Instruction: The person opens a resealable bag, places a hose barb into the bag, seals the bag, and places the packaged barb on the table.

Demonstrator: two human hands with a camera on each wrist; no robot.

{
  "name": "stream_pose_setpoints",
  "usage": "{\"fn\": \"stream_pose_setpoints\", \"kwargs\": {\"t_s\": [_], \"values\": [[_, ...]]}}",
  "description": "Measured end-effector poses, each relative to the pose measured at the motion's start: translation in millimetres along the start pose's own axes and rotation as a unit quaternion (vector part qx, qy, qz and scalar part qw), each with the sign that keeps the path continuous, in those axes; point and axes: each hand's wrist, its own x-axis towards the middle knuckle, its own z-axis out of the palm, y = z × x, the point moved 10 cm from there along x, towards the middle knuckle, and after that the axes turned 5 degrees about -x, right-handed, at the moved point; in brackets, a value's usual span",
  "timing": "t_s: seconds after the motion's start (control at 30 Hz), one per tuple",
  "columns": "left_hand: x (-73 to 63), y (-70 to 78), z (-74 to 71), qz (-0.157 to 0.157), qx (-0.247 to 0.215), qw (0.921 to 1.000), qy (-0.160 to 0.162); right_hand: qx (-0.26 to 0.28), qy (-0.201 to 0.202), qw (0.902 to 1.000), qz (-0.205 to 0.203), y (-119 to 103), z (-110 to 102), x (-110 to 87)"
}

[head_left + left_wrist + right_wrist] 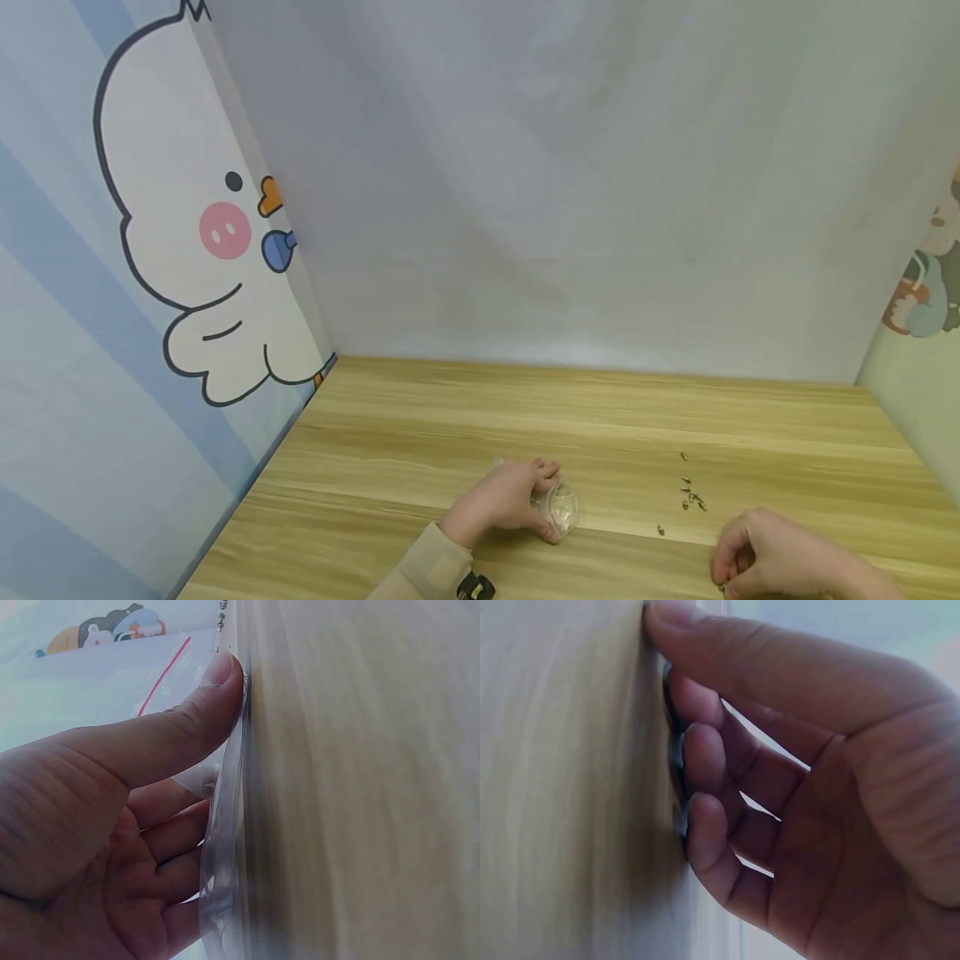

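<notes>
My left hand [504,502] lies on the wooden table [465,417] and grips a small clear plastic zip bag [559,505]. In the left wrist view the thumb [187,712] presses the bag [225,847], which has a red seal line, against the wood. The other fingers curl behind it. My right hand [757,557] is at the front right, its fingers [705,750] curled with the tips down on the table. A tiny dark metal piece [722,588] shows at those fingertips. Several small metal pieces [692,497] lie scattered between the hands.
A grey cloth backdrop [570,192] closes the far side of the table. A cartoon-duck curtain [150,250] hangs on the left and another printed curtain [930,292] on the right. A sleeve and watch [465,583] cover my left wrist.
</notes>
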Motion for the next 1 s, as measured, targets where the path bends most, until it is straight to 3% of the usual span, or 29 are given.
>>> {"fn": "stream_pose_setpoints", "kwargs": {"t_s": [0.33, 0.63, 1.0], "values": [[-0.6, 0.7, -0.2, 0.0, -0.003, 1.0, 0.0, 0.001, -0.002, 1.0, -0.007, -2.1, -0.3, -0.5], [-1.0, 1.0, -1.1, -0.001, -0.01, 0.9999, 0.002, -0.032, 0.009, 0.9991, -0.026, -4.6, -4.9, 1.9], [-2.3, 1.8, -2.6, -0.005, -0.012, 0.9999, 0.001, -0.078, 0.038, 0.9959, -0.027, -14.1, -4.3, 26.6]]}}
